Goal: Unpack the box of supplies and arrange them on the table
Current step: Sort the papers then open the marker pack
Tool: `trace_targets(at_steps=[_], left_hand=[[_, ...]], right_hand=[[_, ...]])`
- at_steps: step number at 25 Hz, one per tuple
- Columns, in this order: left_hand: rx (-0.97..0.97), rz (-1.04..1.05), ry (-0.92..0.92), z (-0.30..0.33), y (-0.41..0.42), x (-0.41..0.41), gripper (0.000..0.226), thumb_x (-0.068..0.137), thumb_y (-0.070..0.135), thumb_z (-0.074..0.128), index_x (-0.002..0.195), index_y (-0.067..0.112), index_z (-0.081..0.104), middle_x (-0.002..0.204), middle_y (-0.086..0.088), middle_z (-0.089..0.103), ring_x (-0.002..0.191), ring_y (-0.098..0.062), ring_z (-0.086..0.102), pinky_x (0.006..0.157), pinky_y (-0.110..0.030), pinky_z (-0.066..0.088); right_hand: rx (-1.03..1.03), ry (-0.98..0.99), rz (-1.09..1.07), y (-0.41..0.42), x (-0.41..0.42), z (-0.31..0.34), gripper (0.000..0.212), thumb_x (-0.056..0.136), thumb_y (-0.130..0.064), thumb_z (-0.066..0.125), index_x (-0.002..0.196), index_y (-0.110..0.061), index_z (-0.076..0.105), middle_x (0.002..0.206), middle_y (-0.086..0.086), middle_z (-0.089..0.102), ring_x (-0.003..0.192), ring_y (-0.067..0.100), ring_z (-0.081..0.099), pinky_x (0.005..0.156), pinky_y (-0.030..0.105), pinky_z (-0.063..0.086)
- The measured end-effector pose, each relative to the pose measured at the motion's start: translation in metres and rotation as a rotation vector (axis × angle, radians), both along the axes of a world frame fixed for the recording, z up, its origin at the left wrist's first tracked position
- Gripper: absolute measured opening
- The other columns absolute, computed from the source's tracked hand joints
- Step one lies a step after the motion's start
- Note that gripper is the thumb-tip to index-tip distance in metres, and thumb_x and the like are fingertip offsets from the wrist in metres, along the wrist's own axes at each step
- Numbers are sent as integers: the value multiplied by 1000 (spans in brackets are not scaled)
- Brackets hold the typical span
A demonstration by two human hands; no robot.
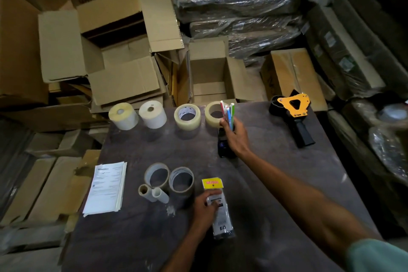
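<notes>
Far left, at nine o'clock on the table (276,194), a stack of printed sheets (106,187) lies square to the edge. Moving right: two label rolls (138,115) stand at eleven o'clock, two clear tape rolls (199,115) beside them toward twelve, and nearer the middle two more tape rings (170,179) with a pair of small cores (153,193) touching them.

Now the left hand (204,207), at six o'clock: fingers curled down on a clear packet with a yellow header card (217,203), pinning it just right of the tape rings. To do this well, I'd say line it up with the row and let go flat, not skewed.

The right hand (235,137) is up at one o'clock, fingers wrapped tight round a bunch of pens (229,115), tips up, right beside the far tape roll and over a dark device (224,148) I can't identify. Setting them down together, clear of that roll, looks the tidy choice; loose pens may roll.

At two o'clock sits the tape dispenser (293,115), well apart.

The tabletop is dark, scuffed and dusty. Beyond it: an open box (209,73), apparently emptied, amid flattened cartons and wrapped bundles, dimly lit.
</notes>
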State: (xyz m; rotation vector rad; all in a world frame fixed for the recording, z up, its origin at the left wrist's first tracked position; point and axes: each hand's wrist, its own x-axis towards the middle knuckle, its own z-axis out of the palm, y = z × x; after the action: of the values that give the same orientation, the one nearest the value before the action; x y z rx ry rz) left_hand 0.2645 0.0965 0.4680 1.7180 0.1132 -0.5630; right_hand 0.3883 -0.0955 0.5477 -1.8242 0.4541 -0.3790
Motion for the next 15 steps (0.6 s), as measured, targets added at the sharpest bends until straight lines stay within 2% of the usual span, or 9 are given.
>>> trace_targets(at_steps=[4, 7, 11, 13, 15], left_hand=[[23, -32, -3, -5, 1, 2, 44, 81, -13, 61, 89, 28, 75, 97, 1, 76, 85, -11, 71, 74, -22, 57], [45, -32, -13, -5, 2, 4, 41, 82, -12, 61, 92, 25, 76, 101, -2, 75, 89, -14, 71, 75, -22, 57], [102, -62, -46, -3, 2, 2, 41, 82, -10, 60, 94, 26, 74, 104, -3, 73, 89, -9, 69, 74, -19, 55], [184, -88, -113, -2, 3, -1, 44, 76, -5, 60, 95, 33, 72, 107, 2, 70, 93, -8, 67, 82, -24, 56], [275, -116, -192, 2, 4, -4, 49, 70, -1, 59, 93, 40, 70, 105, 9, 61, 91, -4, 63, 82, -18, 52]], right_hand=[[-156, -7, 28, 4, -9, -1, 25, 97, -32, 58, 116, -16, 63, 99, -6, 59, 90, 12, 59, 82, 34, 54], [-204, -20, 34, 3, -13, -1, 23, 89, -27, 66, 112, -23, 64, 100, -10, 62, 91, 6, 61, 85, 35, 56], [-190, -44, 2, -1, -20, 5, 30, 80, -35, 74, 107, -28, 63, 102, -14, 67, 95, -1, 63, 85, 25, 56], [-171, -52, -27, -1, -27, 13, 34, 82, -42, 73, 111, -28, 62, 107, -15, 67, 100, -4, 62, 87, 18, 53], [-124, -65, -91, -1, -42, 23, 34, 88, -39, 69, 118, -27, 59, 114, -17, 62, 105, -9, 58, 88, 10, 48]])
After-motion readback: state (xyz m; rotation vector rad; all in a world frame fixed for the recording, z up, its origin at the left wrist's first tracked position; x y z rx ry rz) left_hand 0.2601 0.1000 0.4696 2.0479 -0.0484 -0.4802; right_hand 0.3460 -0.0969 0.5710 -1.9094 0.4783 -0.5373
